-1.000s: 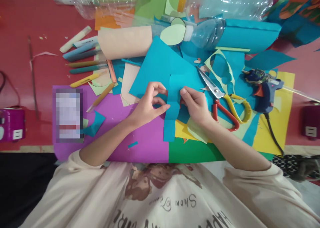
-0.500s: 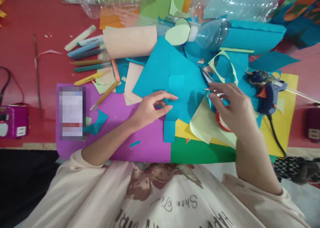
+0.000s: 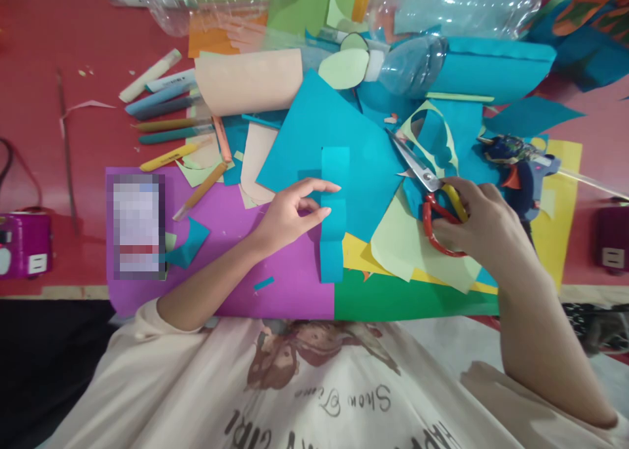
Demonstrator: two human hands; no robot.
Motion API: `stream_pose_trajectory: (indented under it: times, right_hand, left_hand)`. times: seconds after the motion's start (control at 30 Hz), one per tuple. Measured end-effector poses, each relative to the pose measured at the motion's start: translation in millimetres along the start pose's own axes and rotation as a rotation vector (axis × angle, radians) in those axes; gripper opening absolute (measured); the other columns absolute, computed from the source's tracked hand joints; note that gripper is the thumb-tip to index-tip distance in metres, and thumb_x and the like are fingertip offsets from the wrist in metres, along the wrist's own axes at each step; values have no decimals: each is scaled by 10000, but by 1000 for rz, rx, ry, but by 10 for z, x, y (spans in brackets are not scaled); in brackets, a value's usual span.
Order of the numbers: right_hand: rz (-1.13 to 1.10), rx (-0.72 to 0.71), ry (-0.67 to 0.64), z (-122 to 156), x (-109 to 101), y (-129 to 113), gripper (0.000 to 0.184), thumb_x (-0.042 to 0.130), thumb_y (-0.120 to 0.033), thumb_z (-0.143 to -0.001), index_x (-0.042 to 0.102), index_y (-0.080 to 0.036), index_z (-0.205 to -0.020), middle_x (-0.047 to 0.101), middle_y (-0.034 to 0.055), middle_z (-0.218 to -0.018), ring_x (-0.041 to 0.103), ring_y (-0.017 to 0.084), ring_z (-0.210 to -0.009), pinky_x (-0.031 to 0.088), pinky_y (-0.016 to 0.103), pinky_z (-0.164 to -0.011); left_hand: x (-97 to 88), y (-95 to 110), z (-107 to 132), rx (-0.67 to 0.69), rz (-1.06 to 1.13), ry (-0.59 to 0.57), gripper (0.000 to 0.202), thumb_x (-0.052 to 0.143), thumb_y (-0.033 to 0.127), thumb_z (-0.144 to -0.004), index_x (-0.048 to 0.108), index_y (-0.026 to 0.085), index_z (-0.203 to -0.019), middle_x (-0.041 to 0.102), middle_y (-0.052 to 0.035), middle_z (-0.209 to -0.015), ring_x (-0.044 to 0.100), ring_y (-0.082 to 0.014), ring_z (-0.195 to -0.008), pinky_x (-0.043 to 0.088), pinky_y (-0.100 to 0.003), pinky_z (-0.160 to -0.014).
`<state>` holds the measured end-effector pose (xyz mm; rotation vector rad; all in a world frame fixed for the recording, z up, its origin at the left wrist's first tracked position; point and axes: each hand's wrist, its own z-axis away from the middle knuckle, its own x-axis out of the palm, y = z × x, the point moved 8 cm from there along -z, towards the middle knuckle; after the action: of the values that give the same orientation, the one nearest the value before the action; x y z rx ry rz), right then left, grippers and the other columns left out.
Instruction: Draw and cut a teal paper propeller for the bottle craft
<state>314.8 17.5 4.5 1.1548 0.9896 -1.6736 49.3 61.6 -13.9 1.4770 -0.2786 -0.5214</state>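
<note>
The blue paper strip point(image 3: 335, 226) is lying upright across a large blue sheet point(image 3: 309, 134) and a purple sheet point(image 3: 275, 285) on the table point(image 3: 39, 108). Your left hand point(image 3: 289, 216) is resting on the strip's left edge with index and thumb tips, its fingers loosely parted. To the right, your right hand point(image 3: 484, 226) is closing around the red and yellow handles of the scissors point(image 3: 422, 172), whose blades are pointing up and left over pale green paper point(image 3: 398, 246). A blue glue gun point(image 3: 521, 174) is lying just beside that hand.
</note>
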Motion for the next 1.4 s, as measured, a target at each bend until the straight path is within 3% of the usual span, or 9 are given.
stream_pose_trajectory:
  times: [0.17,0.3,0.4,0.5,0.6,0.8,1.1,1.4]
  right_hand:
    - [-45,-1,53,2,-65,79,460,602,-272,-709,640,-257,-1167,636,135,-947,584,258,-745,447,358,-651]
    - [-133,-109,-20,82,-108,145,445,536,-309,-684,618,-284,-1120,674,91,-922,582,225,-654,431,317,-572]
    - [-152,-244,-126,175,-109,114,364,547,-468,-725,608,-275,-1029,662,65,-831,583,224,-629,451,317,-564]
    - [-90,-346,-249,276,-43,71,473,518,-681,-760,585,-283,-1008,670,71,-891,636,253,-712,492,348,-608]
    - [4,-458,-258,344,-29,-20,556,396,-758,-810,567,-292,-1061,672,100,-1050,667,286,-846,514,387,-677]
    - [46,-448,-258,303,-23,-197,782,237,-874,-757,596,-259,-1079,700,127,-1006,674,274,-700,501,382,-586]
    - [-1,-530,-319,284,28,-430,796,245,-796,-827,619,-167,-1142,705,181,-943,679,289,-728,496,368,-583]
    - [38,-540,-357,289,48,-480,779,232,-772,-847,615,-173,-1164,706,169,-943,671,277,-706,484,354,-591]
  left_hand:
    - [-9,41,6,40,-13,15,286,598,172,-805,647,192,-1085,665,-48,-1191,599,-31,-650,494,-140,-593]
    - [-24,47,5,70,-23,30,293,596,161,-809,641,181,-1098,651,-48,-1192,579,-13,-633,503,-129,-610]
    - [-33,77,20,123,-39,41,307,599,142,-811,642,183,-1112,635,-43,-1183,569,-2,-632,511,-122,-628]
    - [-21,121,46,174,-80,35,319,588,134,-822,635,193,-1132,627,-39,-1182,581,-3,-643,526,-132,-656]
    - [0,162,67,226,-135,19,345,566,116,-832,616,202,-1162,626,-36,-1194,582,4,-625,533,-136,-668]
    - [66,218,111,363,-286,-34,380,561,95,-840,587,212,-1201,635,-36,-1211,608,-8,-646,545,-176,-770]
    - [157,121,137,280,-398,-144,404,547,175,-881,545,269,-1274,582,-27,-1284,635,-35,-722,548,-205,-809]
    - [148,148,141,285,-379,-147,395,535,160,-886,550,248,-1271,579,-32,-1279,634,-34,-747,548,-168,-786]
